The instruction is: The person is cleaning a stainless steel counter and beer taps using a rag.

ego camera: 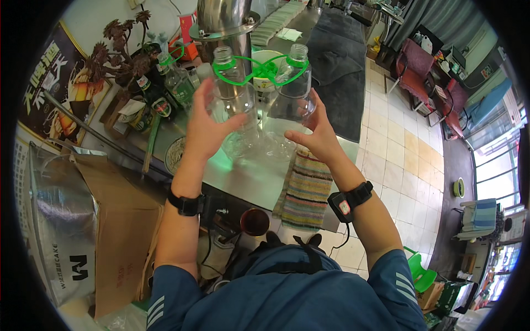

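Two clear plastic bottles stand side by side in front of me, uncapped, with a green plastic carrying strap around each neck. My left hand (pixel 213 128) is blurred at the left bottle (pixel 236 97), its thumb across the front and its fingers along the far left side. Whether it grips firmly is hard to tell. Around the right bottle (pixel 285 103), my right hand (pixel 316 128) has its thumb in front and fingers behind. Behind them, a patterned tub (pixel 263 85) shows green plastic pieces at its top, partly covered by the straps.
A striped towel (pixel 308 188) hangs over the front edge of the metal counter (pixel 248 182). Left are a bowl (pixel 174 155), glass bottles (pixel 159 101) and a cardboard box (pixel 120 223). A steel pipe (pixel 225 25) rises behind. A dark mat (pixel 335 78) covers the far right.
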`<state>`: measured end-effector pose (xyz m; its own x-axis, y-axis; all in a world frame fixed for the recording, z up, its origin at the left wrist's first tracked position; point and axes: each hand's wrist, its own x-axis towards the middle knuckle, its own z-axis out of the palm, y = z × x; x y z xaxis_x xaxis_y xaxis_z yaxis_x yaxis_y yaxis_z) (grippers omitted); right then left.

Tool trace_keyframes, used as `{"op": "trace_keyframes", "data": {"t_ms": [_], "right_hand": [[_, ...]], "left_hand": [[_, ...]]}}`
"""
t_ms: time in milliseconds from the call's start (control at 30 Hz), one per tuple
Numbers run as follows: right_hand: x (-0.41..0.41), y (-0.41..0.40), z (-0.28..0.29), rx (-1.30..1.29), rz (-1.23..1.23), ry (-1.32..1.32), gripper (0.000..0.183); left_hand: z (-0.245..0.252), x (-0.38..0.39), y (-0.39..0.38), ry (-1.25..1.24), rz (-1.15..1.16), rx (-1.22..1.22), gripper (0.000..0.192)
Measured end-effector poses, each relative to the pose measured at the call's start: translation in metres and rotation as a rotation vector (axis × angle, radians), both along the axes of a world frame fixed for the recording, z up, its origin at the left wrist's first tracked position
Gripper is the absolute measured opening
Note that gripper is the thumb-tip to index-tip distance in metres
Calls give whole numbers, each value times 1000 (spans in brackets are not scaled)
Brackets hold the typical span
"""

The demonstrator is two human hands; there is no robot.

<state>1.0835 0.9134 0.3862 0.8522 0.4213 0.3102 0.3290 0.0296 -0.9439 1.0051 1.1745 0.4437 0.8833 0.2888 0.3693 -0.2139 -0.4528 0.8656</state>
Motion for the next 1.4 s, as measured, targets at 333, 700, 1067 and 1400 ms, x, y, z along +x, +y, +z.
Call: {"op": "trace_keyframes", "data": {"t_ms": [333,700,1067,1400], "right_hand": [[2,40,-2,-94,21,-60,124],[10,71,-15,-1,28,-62,127],[-4,25,-21,-186,-57,-144,117],[-104,-69,-93,-925,-137,-427,63]], "left_hand": [[-16,-6,59,-76,95,14,103],[-21,-3,72,-67,-11,-97,106],[-22,-7,70,-83,-45,-155,105],[-39,-63,45,-278,242,-103,69]]}}
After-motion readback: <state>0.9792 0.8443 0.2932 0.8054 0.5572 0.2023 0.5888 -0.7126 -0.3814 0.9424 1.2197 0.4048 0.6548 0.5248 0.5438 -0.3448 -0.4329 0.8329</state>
